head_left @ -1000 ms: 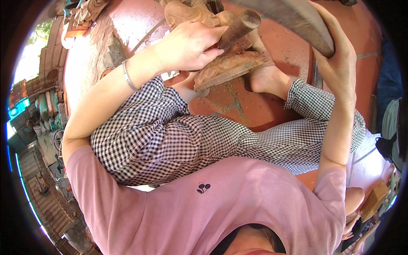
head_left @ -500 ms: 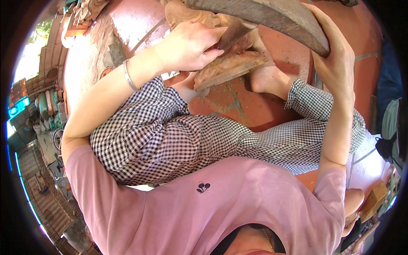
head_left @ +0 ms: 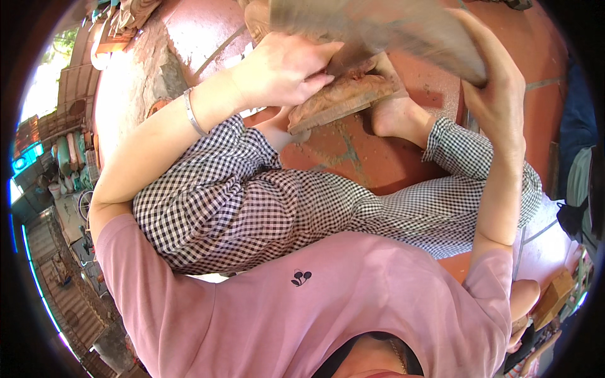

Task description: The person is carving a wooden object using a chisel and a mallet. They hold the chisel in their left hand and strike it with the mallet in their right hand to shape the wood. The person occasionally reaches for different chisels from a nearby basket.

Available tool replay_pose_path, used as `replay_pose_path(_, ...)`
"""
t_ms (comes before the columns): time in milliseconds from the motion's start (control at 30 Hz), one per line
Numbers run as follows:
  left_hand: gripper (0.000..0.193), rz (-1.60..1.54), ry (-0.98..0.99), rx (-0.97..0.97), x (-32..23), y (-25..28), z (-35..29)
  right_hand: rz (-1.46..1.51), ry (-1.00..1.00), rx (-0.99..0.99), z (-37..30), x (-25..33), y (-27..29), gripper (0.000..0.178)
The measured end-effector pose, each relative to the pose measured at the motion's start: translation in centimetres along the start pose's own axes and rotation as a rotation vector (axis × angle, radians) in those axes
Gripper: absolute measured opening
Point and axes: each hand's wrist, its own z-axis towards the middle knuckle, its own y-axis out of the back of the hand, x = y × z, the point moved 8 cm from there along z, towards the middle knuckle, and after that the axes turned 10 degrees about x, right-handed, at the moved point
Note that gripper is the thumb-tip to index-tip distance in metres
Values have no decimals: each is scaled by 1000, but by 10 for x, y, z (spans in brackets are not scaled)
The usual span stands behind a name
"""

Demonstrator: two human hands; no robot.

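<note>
My right hand [head_left: 498, 94] is closed around the near end of a long, curved wooden mallet [head_left: 409, 44], smeared by motion. It passes over my left hand [head_left: 283, 66], whose fingers are closed around a dark, tapered tool [head_left: 348, 58] that looks like a chisel; its ends are hidden. Just below these fingers a carved block of reddish-brown wood [head_left: 346, 104] with a flat base lies tilted between my feet. Behind my left hand shows a rounded piece of lighter wood [head_left: 255, 22], partly covered by the mallet.
My bare right foot [head_left: 400, 120] rests beside the carving on the red tiled floor [head_left: 378, 167]. At the upper left lie a rough grey log [head_left: 165, 72] and a stack of carved wood [head_left: 135, 14]. Dark blue cloth [head_left: 576, 107] hangs at the right edge, with a wooden block [head_left: 554, 296] below.
The mallet has shifted slightly downward in the picture, toward my left hand, and is now blurred. Both hands keep their grips, and the carved block stays almost in place.
</note>
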Motion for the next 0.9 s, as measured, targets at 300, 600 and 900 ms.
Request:
replay_pose_path(300, 23, -235, 186, 121, 34, -11, -16, 435, -167, -118, -13, -56, -26, 32)
replay_pose_path(600, 20, -473, 173, 41, 38, -5, -22, 370, -211, -91, -8, -60, -24, 39)
replay_pose_path(900, 15, -349, 171, 27, 26, 2, -15, 464, -111, -111, -11, -50, -18, 35)
